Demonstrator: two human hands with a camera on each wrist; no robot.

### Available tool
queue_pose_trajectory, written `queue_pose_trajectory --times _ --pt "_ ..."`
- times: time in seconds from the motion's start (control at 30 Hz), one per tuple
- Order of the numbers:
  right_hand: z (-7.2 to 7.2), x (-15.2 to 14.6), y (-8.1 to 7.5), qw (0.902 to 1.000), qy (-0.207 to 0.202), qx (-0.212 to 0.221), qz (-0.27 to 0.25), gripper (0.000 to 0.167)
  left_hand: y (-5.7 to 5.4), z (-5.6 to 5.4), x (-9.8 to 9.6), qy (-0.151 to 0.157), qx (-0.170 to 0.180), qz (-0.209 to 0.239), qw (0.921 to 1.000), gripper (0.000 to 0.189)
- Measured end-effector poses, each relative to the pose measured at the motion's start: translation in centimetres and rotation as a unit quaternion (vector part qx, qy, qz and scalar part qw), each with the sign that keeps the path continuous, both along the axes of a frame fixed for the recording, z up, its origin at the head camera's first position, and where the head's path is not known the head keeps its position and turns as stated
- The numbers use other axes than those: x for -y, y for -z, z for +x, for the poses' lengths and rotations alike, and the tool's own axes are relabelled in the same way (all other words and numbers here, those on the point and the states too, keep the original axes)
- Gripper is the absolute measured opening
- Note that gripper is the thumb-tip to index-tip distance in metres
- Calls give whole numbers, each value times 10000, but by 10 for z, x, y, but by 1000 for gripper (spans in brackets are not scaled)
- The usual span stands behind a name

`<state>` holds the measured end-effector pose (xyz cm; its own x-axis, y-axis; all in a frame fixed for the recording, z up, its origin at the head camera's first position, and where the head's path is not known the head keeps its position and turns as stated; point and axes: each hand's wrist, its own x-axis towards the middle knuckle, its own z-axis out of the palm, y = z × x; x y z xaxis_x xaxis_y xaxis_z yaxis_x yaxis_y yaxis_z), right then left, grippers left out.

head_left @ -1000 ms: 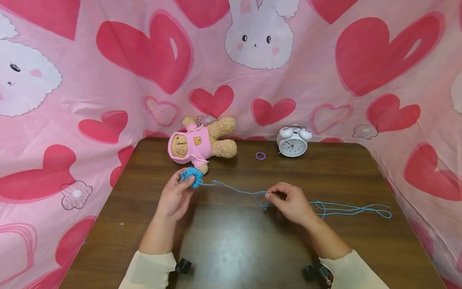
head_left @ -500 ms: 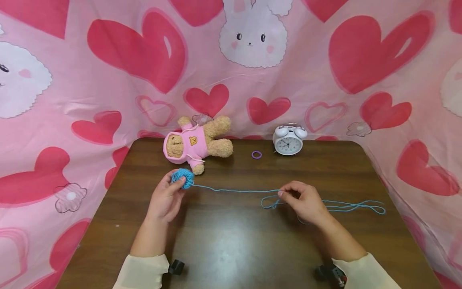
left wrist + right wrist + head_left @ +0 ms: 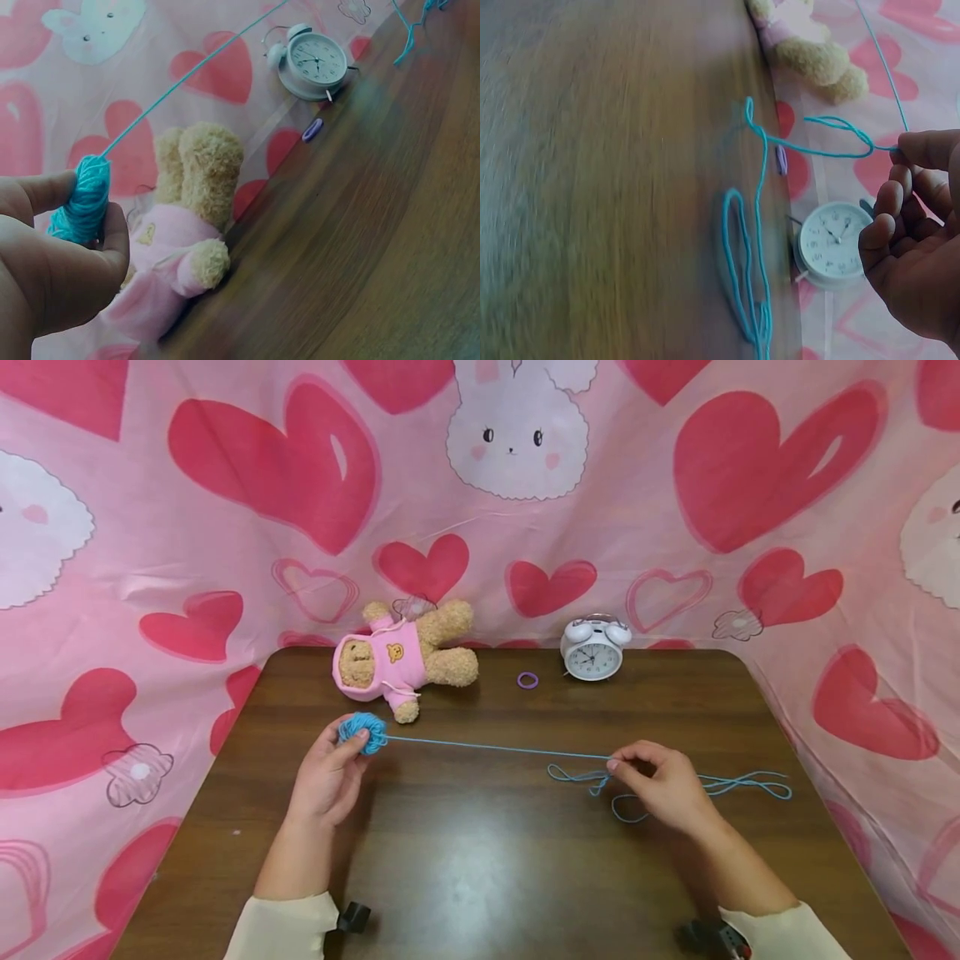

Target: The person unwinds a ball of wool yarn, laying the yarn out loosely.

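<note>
My left hand (image 3: 327, 781) pinches a small ball of blue yarn (image 3: 363, 733) between thumb and fingers, as the left wrist view also shows. From the ball a yarn strand (image 3: 495, 747) runs straight and taut to the right. My right hand (image 3: 667, 785) pinches that strand between thumb and index finger, its other fingers curled loosely. Past those fingertips, loose loops of yarn (image 3: 750, 783) trail to the right over the dark table, partly hidden by the hand. In the right wrist view a twisted loop (image 3: 840, 124) hangs at the pinching fingertips.
A teddy bear (image 3: 401, 653) in a pink hoodie lies on its back at the table's far left. Behind the strand are a purple ring (image 3: 528, 680) and a white alarm clock (image 3: 592, 652). A pink heart-and-rabbit cloth (image 3: 420, 460) hangs along the far edge of the wooden table (image 3: 480, 877).
My right hand has moved right with the strand while the left hand has shifted slightly left with the ball. The strand has lengthened and become straight. The head view has turned a little right.
</note>
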<state>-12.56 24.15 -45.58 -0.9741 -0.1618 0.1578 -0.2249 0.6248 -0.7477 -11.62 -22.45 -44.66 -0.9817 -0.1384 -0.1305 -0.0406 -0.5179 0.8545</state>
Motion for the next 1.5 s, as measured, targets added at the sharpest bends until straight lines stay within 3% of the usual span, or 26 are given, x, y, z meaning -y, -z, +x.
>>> queue_pose_trajectory --times 0.5,0.77,1.07,1.5 --pt "9 -36 -7 9983 421 88 381 9 0 2 14 -135 177 56 9997 23" --pt "13 -45 -11 9975 518 -84 477 6 1 2 16 -149 236 118 9995 18" --pt "16 -58 -15 9960 688 -99 567 8 2 1 18 -218 83 168 9996 14" --pt "24 -94 -26 9905 1208 382 531 22 -4 1 27 -290 324 311 9986 19"
